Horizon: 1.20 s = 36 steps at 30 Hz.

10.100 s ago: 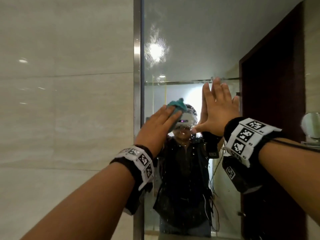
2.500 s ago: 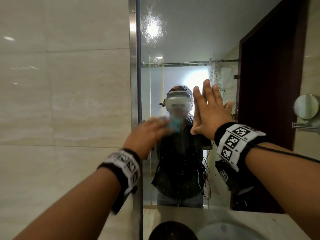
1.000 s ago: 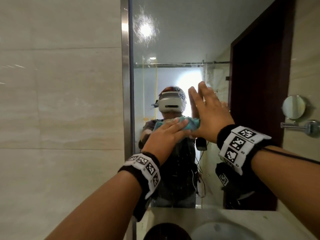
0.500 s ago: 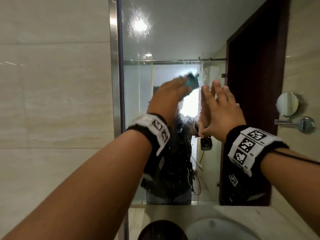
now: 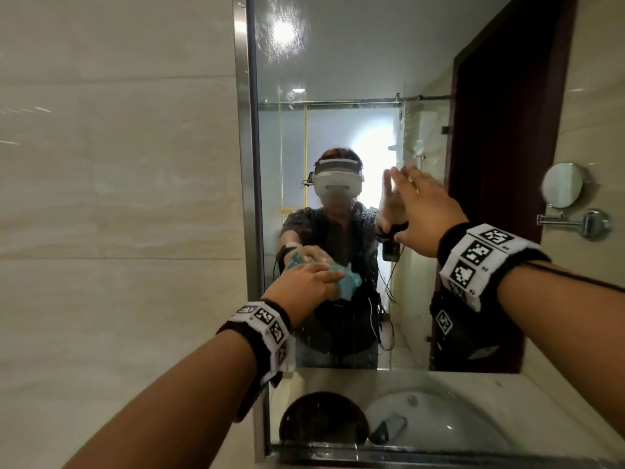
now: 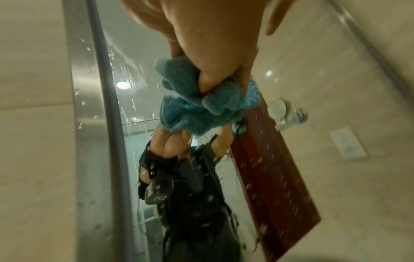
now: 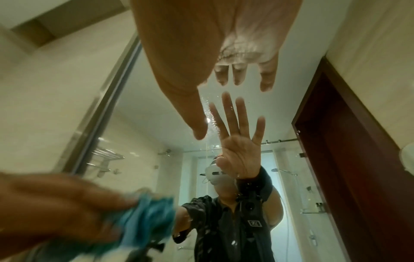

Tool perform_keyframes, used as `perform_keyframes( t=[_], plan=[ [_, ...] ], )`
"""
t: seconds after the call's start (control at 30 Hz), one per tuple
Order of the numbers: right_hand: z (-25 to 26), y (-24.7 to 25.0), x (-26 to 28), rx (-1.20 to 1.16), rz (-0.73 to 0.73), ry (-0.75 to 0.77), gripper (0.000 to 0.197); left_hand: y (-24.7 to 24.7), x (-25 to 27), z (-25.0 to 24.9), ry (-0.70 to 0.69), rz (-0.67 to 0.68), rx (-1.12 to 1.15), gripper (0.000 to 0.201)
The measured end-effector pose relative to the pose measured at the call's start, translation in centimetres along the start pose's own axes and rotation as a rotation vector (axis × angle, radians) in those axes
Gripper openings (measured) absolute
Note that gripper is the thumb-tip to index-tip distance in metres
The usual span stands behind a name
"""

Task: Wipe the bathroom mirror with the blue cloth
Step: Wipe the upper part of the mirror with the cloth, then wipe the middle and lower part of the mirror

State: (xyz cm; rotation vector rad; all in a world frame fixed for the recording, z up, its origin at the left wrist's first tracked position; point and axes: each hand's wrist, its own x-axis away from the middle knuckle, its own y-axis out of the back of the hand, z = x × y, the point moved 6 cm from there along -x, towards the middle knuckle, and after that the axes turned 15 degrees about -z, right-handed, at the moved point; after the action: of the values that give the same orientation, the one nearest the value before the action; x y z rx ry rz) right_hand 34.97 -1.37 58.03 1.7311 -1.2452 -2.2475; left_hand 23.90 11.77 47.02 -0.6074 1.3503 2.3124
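Your left hand (image 5: pixel 306 282) gripped the blue cloth (image 5: pixel 346 286), fingers curled round it w/ the bunched fabric pinched tight; the left wrist view showed the cloth (image 6: pixel 201 106) pressed vs the glass, meeting its own reflection. The cloth sat at the lower left part of the mirror (image 5: pixel 345 55), near the steel frame strip (image 5: pixel 244 164) and below the reflected headset.

Your right hand (image 5: pixel 424 216) was held flat w/ fingers straight and spread, up at the mirror's mid-right area, higher than the cloth and well apart from it. From the right wrist view the fingertips (image 7: pixel 266 85) came just short of their reflection; whether they touched the glass, can't tell. The left hand (image 7: pixel 58 209) and cloth (image 7: pixel 147 219) showed blurred there, low and to the left.

Water droplets (image 6: pixel 257 164) speckled the glass. Below the mirror lay the desk (image 5: pixel 541 401) w/ a white basin (image 5: pixel 439 424). A small round mirror (image 5: pixel 563 185) on a chrome arm hung on the right wall, beside the reflected dark door (image 5: pixel 500 130).
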Motion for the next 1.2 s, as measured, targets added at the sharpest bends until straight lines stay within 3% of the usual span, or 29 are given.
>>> perform_keyframes(
  t=[0.17,0.23,0.3,0.47,0.67,0.8,0.9,1.07,1.13,1.2],
  plan=[
    [1.7,0.3,2.7,-0.336,0.029,0.003,0.068,5.5,-0.6,1.3,0.281,-0.481,0.447,0.04],
    [2.4,0.5,3.9,-0.489,0.051,-0.043,0.055,6.8,-0.1,1.4,0.377,-0.559,0.564,0.044],
    [3.2,0.7,5.3,-0.569,0.106,-0.075,0.047,7.6,0.6,1.1,0.444,-0.513,0.604,0.049],
    [5.0,0.7,7.6,-0.753,0.208,-0.148,0.048,9.2,2.1,-0.6,0.42,-0.454,0.671,0.052],
    [5.7,1.8,8.2,-0.806,0.092,-0.138,0.02,10.2,3.3,-1.5,0.475,-0.445,0.748,0.067],
    [5.5,2.8,8.5,-0.827,0.02,-0.144,0.021,10.5,4.3,-1.4,0.463,-0.439,0.827,0.072],
    [5.0,3.0,8.7,-0.85,0.05,-0.162,0.024,10.4,5.3,-1.0,0.507,-0.343,0.858,0.061],
    [3.9,2.7,8.9,-0.857,0.106,-0.233,0.034,9.7,6.8,-0.2,0.494,-0.175,0.738,0.006],
    [4.0,2.5,9.2,-0.851,0.155,-0.223,0.034,9.9,7.0,0.1,0.527,-0.166,0.701,0.004],
    [4.6,2.6,9.4,-0.852,0.189,-0.195,0.025,10.1,6.9,-0.2,0.58,-0.165,0.765,0.016]
  ],
)
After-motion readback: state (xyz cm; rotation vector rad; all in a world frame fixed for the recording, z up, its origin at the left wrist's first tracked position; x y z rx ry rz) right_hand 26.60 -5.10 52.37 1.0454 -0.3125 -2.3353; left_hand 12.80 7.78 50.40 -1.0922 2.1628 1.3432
